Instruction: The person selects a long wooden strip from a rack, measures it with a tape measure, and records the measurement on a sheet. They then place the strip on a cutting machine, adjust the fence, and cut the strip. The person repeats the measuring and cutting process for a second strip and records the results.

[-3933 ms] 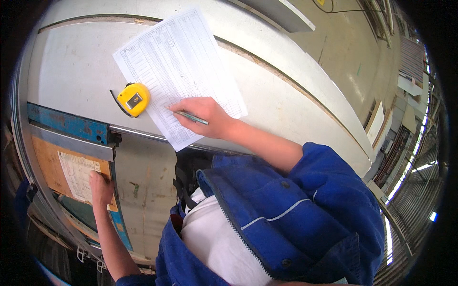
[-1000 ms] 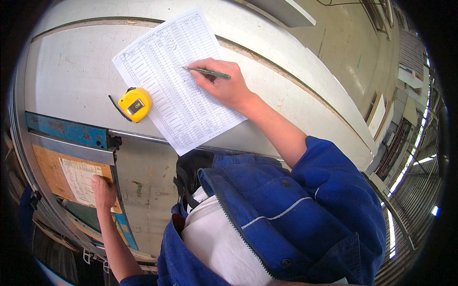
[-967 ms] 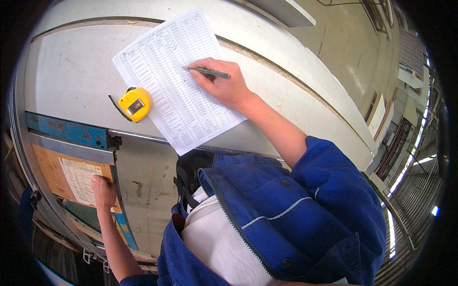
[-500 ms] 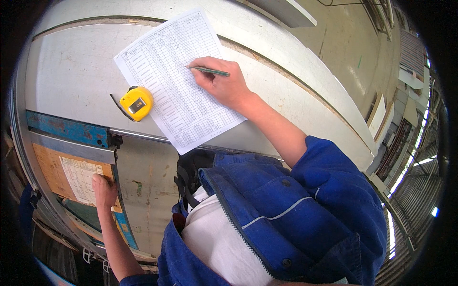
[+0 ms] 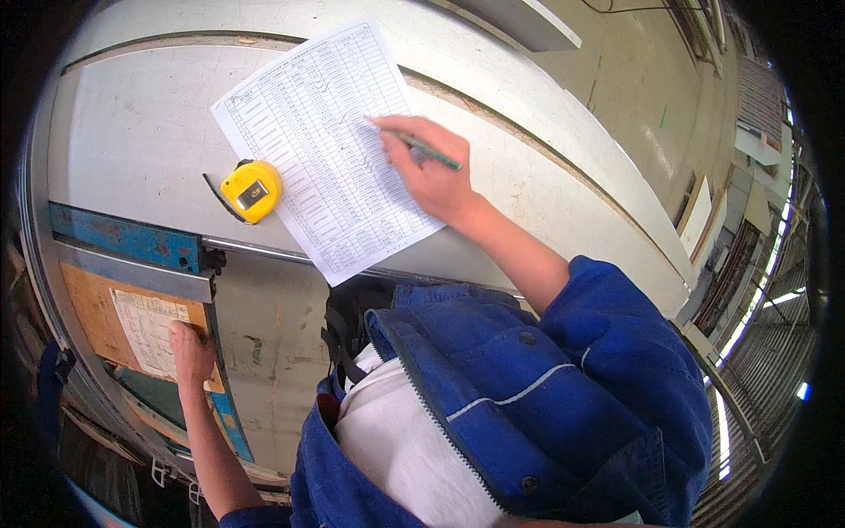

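Note:
A green pencil [image 5: 431, 150] is held in my right hand [image 5: 436, 176], slightly smeared by motion. Its tip is over the upper right part of a printed table sheet [image 5: 299, 141], which carries pen strokes and check marks. I cannot tell whether the tip touches the paper. A yellow tape measure [image 5: 253, 191] lies over the sheet's left edge, its black strap beside it. Lower left, my left hand [image 5: 192, 355] is closed, one fingertip against a smaller handwritten sheet [image 5: 145, 330] on a brown wooden board [image 5: 84, 299]. Its other fingers are curled and mostly hidden.
The large sheet lies on a long white panel [image 5: 141, 114] whose rim curves across the view. A blue metal bar [image 5: 123, 238] and a metal rail [image 5: 264, 250] run along its near side. Boards [image 5: 695, 216] lean at the far right.
My right hand has shifted right, and the pencil tip has moved to the upper right over the sheet. New marks show where the hand was. My left hand has stayed put.

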A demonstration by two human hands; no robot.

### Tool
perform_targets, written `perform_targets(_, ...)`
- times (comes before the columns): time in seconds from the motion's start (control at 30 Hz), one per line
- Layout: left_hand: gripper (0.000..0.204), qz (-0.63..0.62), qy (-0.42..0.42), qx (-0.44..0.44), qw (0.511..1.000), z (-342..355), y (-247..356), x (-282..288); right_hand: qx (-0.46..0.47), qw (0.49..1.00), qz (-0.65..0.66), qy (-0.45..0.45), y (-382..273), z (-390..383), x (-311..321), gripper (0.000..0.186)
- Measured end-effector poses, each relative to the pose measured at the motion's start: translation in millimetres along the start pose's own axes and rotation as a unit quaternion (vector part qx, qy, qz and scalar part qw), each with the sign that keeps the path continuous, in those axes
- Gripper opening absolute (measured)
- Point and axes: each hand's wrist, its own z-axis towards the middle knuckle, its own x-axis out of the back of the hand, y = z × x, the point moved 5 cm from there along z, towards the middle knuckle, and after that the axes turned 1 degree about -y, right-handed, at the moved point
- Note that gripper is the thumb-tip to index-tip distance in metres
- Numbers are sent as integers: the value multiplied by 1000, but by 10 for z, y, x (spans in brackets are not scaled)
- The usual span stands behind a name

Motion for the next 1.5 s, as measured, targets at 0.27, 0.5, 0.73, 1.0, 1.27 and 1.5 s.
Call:
perform_targets(0.27,39,4,17,-14,1000,-5,42,35,16,997,-39,-61,-168,-137,-101,31)
perform_targets(0.5,39,12,9,-18,1000,-1,12,10,48,989,-122,-65,-227,-121,-191,31)
perform_targets(0.73,41,-9,-4,-11,1000,14,-66,-44,81,983,-138,-94,-262,-227,-214,33)
perform_targets(1.0,42,-3,-12,-16,1000,32,-116,-76,72,960,-208,-175,-292,-367,-256,52)
perform_targets(1.27,45,14,-6,-16,1000,32,-141,-89,61,946,-241,-208,-284,-462,-321,57)
perform_targets(1.5,44,-3,5,-15,1000,3,-39,-17,71,948,-238,-197,-296,-461,-316,54)
